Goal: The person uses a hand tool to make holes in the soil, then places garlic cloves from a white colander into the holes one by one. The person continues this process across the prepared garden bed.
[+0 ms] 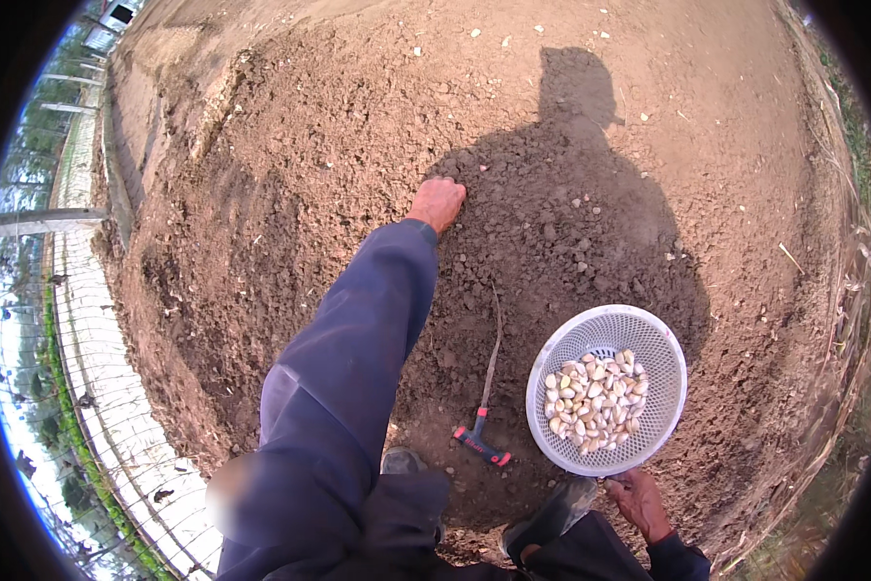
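Observation:
My left hand (439, 201) reaches far forward, low over the loose brown soil (334, 181), its fingers curled downward and hidden, so what they may hold does not show. At the lower right, my right hand (640, 501) grips the near rim of a white plastic mesh basket (662, 392). A heap of garlic cloves (595, 399) lies in the basket. Between my left arm and the basket, a hand tool with a dark and red T-shaped handle (482, 444) rests on the ground, its thin, slightly bent metal shaft (491, 363) pointing away from me.
My shoes (555, 508) stand on the soil below the tool and basket. Along the left runs a wire mesh fence (94, 348) with a post (50, 220). Small pale stones dot the ground ahead, and dry stalks (846, 319) line the right edge. My shadow falls ahead.

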Motion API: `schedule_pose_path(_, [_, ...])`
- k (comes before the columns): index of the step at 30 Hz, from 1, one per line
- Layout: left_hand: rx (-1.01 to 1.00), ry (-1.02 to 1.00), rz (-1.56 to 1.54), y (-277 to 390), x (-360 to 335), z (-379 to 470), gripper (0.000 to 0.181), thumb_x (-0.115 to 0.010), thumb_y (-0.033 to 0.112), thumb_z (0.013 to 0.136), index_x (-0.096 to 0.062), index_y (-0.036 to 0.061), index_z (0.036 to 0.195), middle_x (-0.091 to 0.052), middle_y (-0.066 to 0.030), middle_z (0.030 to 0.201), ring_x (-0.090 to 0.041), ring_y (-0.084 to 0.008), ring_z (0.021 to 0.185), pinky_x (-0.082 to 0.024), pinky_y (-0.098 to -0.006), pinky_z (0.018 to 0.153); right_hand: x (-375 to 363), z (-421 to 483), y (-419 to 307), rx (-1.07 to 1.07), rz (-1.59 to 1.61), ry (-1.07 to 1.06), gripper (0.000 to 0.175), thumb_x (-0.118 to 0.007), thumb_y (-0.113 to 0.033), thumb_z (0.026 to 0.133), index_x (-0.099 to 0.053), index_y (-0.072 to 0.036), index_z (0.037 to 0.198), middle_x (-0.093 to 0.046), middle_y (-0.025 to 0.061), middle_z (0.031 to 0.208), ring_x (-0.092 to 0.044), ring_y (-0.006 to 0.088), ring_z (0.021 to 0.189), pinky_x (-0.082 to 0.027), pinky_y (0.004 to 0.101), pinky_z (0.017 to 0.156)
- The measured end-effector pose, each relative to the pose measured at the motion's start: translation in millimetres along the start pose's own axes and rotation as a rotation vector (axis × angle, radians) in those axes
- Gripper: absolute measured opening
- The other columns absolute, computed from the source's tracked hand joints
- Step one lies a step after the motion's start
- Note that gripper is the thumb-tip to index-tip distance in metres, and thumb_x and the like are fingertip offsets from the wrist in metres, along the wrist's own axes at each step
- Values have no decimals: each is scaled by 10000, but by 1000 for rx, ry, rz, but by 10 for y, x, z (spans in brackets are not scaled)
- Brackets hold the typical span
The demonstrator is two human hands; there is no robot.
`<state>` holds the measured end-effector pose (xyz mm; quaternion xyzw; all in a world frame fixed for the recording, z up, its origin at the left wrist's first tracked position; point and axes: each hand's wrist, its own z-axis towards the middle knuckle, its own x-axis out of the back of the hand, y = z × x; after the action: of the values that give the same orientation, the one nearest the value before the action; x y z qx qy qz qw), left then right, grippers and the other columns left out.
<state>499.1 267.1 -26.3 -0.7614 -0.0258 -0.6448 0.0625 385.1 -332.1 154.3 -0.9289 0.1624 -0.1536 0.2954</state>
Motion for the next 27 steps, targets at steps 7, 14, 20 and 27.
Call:
schedule_pose_path(7, [81,50,-8,10,-127,-21,167,-582,155,936,-728,77,912,-729,-135,958,-719,-291,940,-584,-398,781,-541,26,-1119,218,-683,-201,387,-737,-294,866,-621,-29,1123,-653,134,789,-661,336,745,-519,484,669])
schedule_pose_path(14, [155,96,-187,-56,-151,-36,133,-593,114,900,-713,55,893,-725,-164,933,-724,-332,912,-591,-430,776,-669,449,-626,536,-1013,312,422,-702,-219,766,-604,-60,1145,-574,80,918,-573,286,873,-431,426,784])
schedule_pose_path(20, [135,128,-191,13,-161,-48,135,-568,88,897,-690,60,947,-694,-152,980,-695,-332,967,-576,-434,828,-499,461,-14,476,-1167,321,76,-572,-130,820,-594,-102,887,-536,74,887,-550,265,882,-429,411,780])
schedule_pose_path(27, [99,93,-108,-23,-156,-66,131,-569,123,919,-689,72,933,-705,-145,979,-701,-312,966,-582,-409,808,-129,229,109,301,-1247,183,77,-602,-123,816,-617,-89,883,-553,98,893,-567,285,900,-440,422,809])
